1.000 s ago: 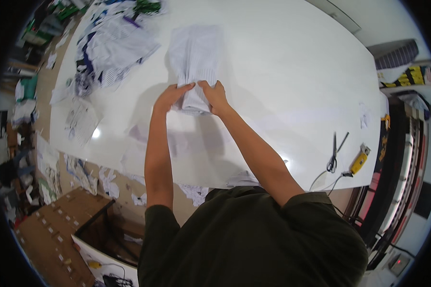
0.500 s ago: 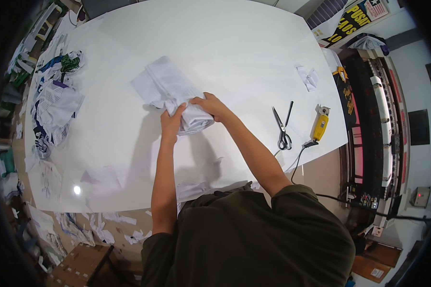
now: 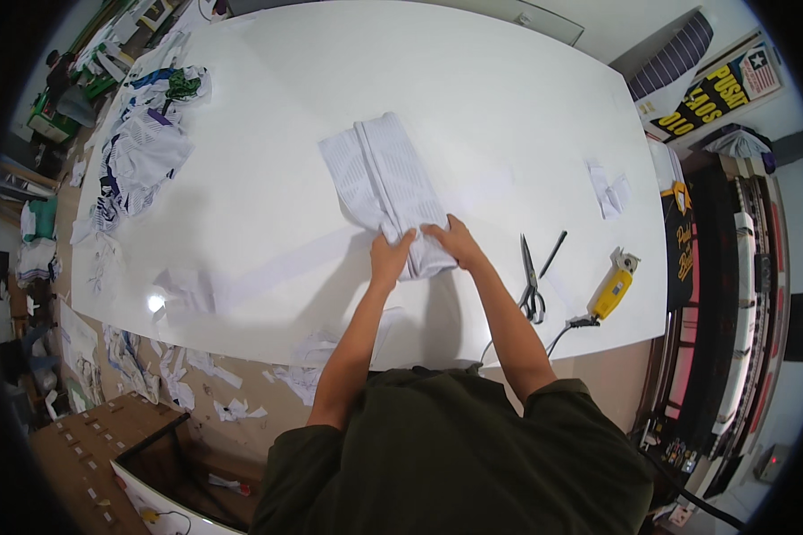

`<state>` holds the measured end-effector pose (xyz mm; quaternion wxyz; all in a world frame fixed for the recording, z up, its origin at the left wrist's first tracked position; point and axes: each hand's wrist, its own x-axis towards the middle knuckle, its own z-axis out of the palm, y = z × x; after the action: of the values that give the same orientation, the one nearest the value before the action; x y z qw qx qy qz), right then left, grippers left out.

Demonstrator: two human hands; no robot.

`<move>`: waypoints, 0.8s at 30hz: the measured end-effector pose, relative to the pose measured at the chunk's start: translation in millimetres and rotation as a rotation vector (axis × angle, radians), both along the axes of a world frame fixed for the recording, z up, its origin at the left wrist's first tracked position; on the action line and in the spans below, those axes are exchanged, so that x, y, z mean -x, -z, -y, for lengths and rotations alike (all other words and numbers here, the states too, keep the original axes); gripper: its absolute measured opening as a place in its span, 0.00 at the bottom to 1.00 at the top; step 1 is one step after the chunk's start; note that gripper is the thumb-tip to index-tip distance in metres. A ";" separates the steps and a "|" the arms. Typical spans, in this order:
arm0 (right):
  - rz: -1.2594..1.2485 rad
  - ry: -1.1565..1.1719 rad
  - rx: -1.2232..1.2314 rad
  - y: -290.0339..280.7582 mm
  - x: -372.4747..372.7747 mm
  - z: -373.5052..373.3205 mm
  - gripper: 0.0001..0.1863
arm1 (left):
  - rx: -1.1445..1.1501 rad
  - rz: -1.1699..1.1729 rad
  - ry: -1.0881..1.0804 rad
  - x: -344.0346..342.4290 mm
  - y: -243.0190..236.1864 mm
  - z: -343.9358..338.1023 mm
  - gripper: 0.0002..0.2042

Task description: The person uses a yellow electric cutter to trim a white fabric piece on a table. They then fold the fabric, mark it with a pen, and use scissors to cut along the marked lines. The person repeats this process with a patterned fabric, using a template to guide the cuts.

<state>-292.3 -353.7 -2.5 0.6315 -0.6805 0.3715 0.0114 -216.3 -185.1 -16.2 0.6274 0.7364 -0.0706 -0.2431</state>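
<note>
A folded bundle of white, faintly striped fabric (image 3: 388, 169) lies lengthwise over the middle of the white table. My left hand (image 3: 391, 259) grips its near left edge, thumb on top and fingers curled under. On the near right edge, my right hand (image 3: 455, 242) holds it the same way. Both thumbs press near each other on the upper layer. The fingers beneath the fabric are hidden. Right of my right forearm lie black-handled scissors (image 3: 531, 285) and a dark, slim stick (image 3: 553, 254). Beyond them sits a yellow electric cloth cutter (image 3: 613, 287) with a cord.
White and dark fabric scraps (image 3: 147, 152) are heaped on the far left of the white table (image 3: 268, 71). A small white cloth piece (image 3: 608, 192) lies at the right. Offcuts litter the floor (image 3: 241, 410) at the near left. A large printer-like machine (image 3: 718, 312) stands beyond the right edge.
My view has shifted, so the whole table appears moved. The fabric bundle now lies straighter and flatter, and my hands have come to matching grips at its near end.
</note>
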 end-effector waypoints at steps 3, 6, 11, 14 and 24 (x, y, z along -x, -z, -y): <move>-0.088 -0.056 0.148 4.1 7.5 3.0 0.36 | -0.169 -0.044 0.015 6.2 -6.4 -3.4 0.30; -0.240 -0.247 0.443 -9.7 7.4 27.5 0.29 | -0.441 0.173 0.062 0.2 -12.7 -29.3 0.28; 0.021 -0.069 0.997 9.5 26.1 134.7 0.20 | -0.698 0.792 -0.246 -56.4 35.7 -166.8 0.16; -0.069 -0.153 1.132 12.8 30.7 173.1 0.19 | -1.062 0.706 -0.255 -70.5 13.7 -210.6 0.22; -0.071 -0.341 0.751 -8.3 1.6 195.1 0.08 | -0.960 0.723 -0.027 -131.2 8.4 -260.4 0.07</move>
<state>-293.9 -548.8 5.8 0.3151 -0.9146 0.2534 0.0027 -85.1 75.4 -24.6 0.1639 0.9743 -0.1524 0.0258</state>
